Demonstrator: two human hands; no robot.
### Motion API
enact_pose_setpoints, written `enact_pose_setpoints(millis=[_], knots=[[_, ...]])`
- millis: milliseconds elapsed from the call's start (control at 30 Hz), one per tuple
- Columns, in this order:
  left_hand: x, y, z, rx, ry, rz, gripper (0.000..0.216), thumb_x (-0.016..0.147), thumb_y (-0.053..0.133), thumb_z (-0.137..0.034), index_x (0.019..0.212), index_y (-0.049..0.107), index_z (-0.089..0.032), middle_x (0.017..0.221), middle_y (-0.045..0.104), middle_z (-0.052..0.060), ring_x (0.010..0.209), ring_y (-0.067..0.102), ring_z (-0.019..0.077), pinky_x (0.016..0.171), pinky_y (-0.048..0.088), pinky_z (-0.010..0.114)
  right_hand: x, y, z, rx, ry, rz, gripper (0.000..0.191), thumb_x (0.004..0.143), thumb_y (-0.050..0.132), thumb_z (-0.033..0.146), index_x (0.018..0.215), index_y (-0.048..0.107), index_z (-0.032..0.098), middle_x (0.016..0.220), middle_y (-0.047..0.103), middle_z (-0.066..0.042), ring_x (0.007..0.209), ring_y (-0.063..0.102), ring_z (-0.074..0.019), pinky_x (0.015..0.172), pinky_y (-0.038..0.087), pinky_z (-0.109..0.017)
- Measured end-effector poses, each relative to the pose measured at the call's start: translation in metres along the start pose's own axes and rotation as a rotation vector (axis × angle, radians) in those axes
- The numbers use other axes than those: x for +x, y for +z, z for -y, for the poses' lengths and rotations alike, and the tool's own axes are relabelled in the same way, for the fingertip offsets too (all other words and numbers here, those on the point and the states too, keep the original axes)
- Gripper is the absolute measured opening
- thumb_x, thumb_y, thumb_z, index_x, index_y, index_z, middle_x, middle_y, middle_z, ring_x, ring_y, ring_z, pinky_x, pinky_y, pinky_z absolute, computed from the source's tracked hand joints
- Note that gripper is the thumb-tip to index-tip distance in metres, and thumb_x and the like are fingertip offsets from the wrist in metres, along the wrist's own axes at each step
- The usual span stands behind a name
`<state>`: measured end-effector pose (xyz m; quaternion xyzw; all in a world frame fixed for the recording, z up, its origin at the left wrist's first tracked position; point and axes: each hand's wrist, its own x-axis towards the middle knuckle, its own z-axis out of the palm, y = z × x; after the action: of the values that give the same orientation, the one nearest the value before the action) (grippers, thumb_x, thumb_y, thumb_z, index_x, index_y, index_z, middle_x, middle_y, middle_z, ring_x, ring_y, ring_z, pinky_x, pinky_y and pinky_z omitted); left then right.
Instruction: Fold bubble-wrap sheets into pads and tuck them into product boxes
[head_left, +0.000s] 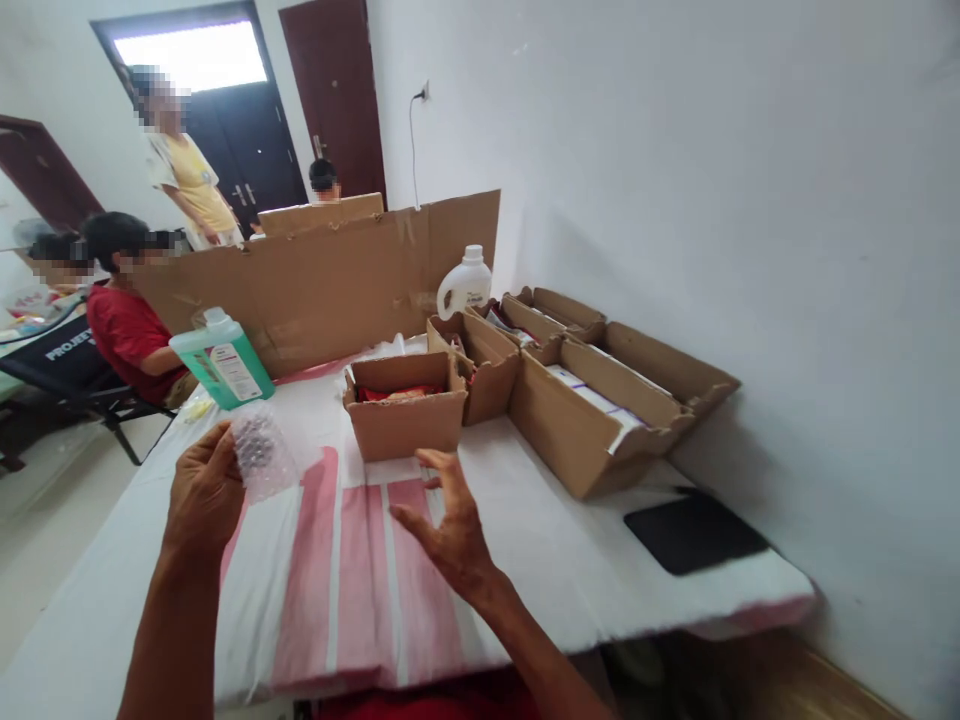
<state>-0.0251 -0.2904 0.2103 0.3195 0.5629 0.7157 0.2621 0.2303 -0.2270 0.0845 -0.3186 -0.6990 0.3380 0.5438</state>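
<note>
Pinched by its edge in my left hand (204, 487) is a clear bubble-wrap pouch (262, 455), raised over the left side of the table. Something dark shows through the plastic, but I cannot make out what it is. My right hand (450, 530) hovers above the striped cloth with thumb and fingers apart, holding nothing. Just beyond it stands a small open cardboard box (409, 430) with red packets (397, 393) inside.
Several more open cardboard boxes (562, 430) line the right side, near the wall. A green liquid jug (229, 365) and a white jug (469, 285) stand before a cardboard partition (330, 290). A black flat pad (694, 530) lies at right. Other people (127, 320) are beyond.
</note>
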Motion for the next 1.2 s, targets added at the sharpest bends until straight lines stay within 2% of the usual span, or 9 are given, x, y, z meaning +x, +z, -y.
enact_pose_setpoints(millis=[200,333,467,600,667,800,1000,1133,1200], knots=[[-0.035,0.031,-0.030,0.205,0.032,0.182,0.044,0.063,0.088,-0.045,0.094,0.073,-0.018,0.071,0.070,-0.001,0.054,0.059,0.0114,0.046,0.044,0.020,0.037,0.022,0.092,0.216,0.040,0.182,0.099,0.066,0.086,0.067,0.144,0.045,0.021,0.143,0.054,-0.015,0.132,0.053,-0.0321,0.110,0.046,-0.051],[-0.040,0.046,-0.042,0.361,0.106,0.316,0.038,0.066,0.086,-0.045,0.088,0.071,-0.018,0.063,0.065,-0.003,0.052,0.056,0.0108,0.046,0.040,0.019,0.056,0.022,0.109,0.303,0.059,0.292,0.080,0.072,0.084,0.061,0.137,0.055,0.022,0.138,0.061,-0.011,0.128,0.058,-0.0293,0.109,0.046,-0.050],[-0.036,0.056,-0.041,0.475,0.141,0.405,0.033,0.073,0.081,-0.047,0.084,0.068,-0.018,0.071,0.068,0.000,0.062,0.062,0.0132,0.055,0.046,0.021,0.064,0.014,0.107,0.423,0.130,0.439,0.074,0.073,0.085,0.055,0.135,0.058,0.026,0.129,0.067,-0.007,0.116,0.064,-0.0254,0.098,0.052,-0.044],[-0.035,0.064,-0.037,0.491,0.136,0.457,0.035,0.075,0.079,-0.051,0.079,0.067,-0.018,0.070,0.067,0.000,0.061,0.060,0.0127,0.056,0.045,0.021,0.070,0.008,0.097,0.481,0.134,0.334,0.042,0.087,0.074,0.046,0.121,0.065,0.023,0.113,0.071,-0.004,0.099,0.068,-0.0201,0.087,0.054,-0.034],[-0.034,0.065,-0.036,0.476,0.153,0.426,0.037,0.075,0.078,-0.053,0.076,0.067,-0.018,0.068,0.065,0.000,0.060,0.058,0.0121,0.055,0.044,0.021,0.073,0.005,0.090,0.498,0.114,0.282,0.025,0.093,0.065,0.040,0.110,0.070,0.022,0.103,0.072,-0.002,0.093,0.067,-0.0181,0.082,0.053,-0.031],[-0.031,0.063,-0.035,0.446,0.203,0.336,0.036,0.076,0.077,-0.053,0.074,0.067,-0.019,0.068,0.065,0.000,0.063,0.059,0.0135,0.059,0.046,0.023,0.077,-0.004,0.077,0.503,0.137,0.170,0.020,0.093,0.061,0.037,0.097,0.073,0.021,0.090,0.071,-0.002,0.083,0.065,-0.0174,0.073,0.051,-0.029],[-0.039,0.060,-0.037,0.489,0.568,0.082,0.023,0.088,0.067,-0.041,0.077,0.062,-0.022,0.123,0.068,0.002,0.119,0.060,0.0199,0.100,0.046,0.029,0.076,-0.013,0.070,0.463,0.141,-0.039,0.020,0.092,0.064,0.042,0.094,0.069,0.023,0.091,0.067,-0.001,0.072,0.058,-0.0140,0.064,0.049,-0.026],[-0.070,0.050,-0.040,0.569,0.695,0.035,0.012,0.089,0.066,-0.036,0.085,0.065,-0.026,0.098,0.075,0.000,0.097,0.070,0.0197,0.094,0.051,0.034,0.079,-0.008,0.066,0.521,0.165,0.005,0.022,0.092,0.066,0.045,0.091,0.068,0.023,0.087,0.065,0.001,0.061,0.051,-0.0105,0.054,0.044,-0.023],[-0.092,0.045,-0.033,0.695,0.807,0.105,0.007,0.083,0.072,-0.031,0.083,0.067,-0.028,0.088,0.074,-0.001,0.084,0.070,0.0188,0.086,0.053,0.032,0.079,-0.007,0.059,0.553,0.173,0.031,0.022,0.091,0.068,0.045,0.091,0.070,0.023,0.082,0.064,0.002,0.060,0.051,-0.0104,0.054,0.043,-0.023]])
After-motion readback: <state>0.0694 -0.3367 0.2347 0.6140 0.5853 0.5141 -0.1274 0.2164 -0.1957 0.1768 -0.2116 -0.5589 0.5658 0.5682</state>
